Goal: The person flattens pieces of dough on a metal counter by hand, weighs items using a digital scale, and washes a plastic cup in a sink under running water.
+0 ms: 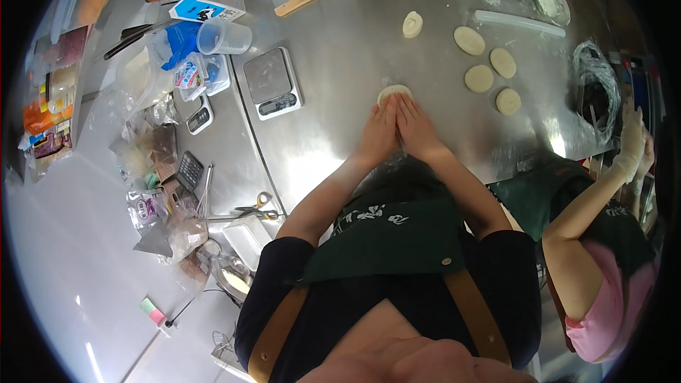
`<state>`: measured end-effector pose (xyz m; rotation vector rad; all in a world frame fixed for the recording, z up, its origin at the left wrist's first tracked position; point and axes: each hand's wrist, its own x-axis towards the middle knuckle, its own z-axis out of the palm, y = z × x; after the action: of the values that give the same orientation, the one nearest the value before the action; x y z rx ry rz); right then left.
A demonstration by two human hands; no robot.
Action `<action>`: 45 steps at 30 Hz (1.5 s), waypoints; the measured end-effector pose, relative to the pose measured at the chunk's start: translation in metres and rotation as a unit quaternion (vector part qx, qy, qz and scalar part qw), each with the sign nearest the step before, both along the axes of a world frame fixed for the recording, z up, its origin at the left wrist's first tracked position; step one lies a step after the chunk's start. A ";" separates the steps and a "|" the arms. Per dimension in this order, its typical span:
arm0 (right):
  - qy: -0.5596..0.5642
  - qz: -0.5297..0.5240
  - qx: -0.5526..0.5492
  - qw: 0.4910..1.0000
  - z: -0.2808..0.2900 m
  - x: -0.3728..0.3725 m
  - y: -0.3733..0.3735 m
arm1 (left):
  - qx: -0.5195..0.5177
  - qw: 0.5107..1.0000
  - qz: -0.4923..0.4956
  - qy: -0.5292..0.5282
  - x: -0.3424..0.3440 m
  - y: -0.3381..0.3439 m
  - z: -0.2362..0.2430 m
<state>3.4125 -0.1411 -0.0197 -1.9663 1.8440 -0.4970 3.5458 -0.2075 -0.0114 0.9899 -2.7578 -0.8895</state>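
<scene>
Both my hands lie side by side on a pale round of dough (394,89) on the steel worktop. My left hand (381,130) has its fingers stretched out flat and pressed onto the dough's near part. Close against it, my right hand (417,130) rests the same way, fingers straight. The fingers hide most of the round; only its far rim shows. Beyond them sits a smaller dough piece (412,25) with an uneven top. To the right are several flat dough discs, among them one disc (479,78) near the middle of the group.
A digital scale (271,78) stands to the left, near a clear plastic cup (225,36) and a blue-white carton (209,3). At the far side lie a wooden-handled dough scraper (301,0), a white rod (520,23) and a flour bowl (551,1). A gloved co-worker (585,262) stands at right.
</scene>
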 end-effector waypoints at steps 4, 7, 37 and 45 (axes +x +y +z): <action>0.016 -0.004 -0.060 0.998 0.003 0.003 -0.010 | -0.053 0.997 0.028 0.056 -0.004 -0.004 0.001; 0.004 -0.001 -0.048 0.999 -0.003 0.001 -0.011 | -0.041 0.998 0.016 0.053 -0.004 -0.007 -0.006; -0.104 -0.213 -0.098 0.966 0.005 -0.019 -0.025 | -0.002 0.966 0.195 0.172 -0.003 -0.029 -0.002; -0.148 -0.233 0.093 0.957 0.000 -0.024 -0.059 | 0.203 0.947 0.246 0.025 -0.024 -0.061 -0.010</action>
<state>3.3881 -0.2004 -0.0194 -1.2507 2.0639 -0.6831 3.5222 -0.2680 -0.0214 1.5937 -2.1520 -1.3761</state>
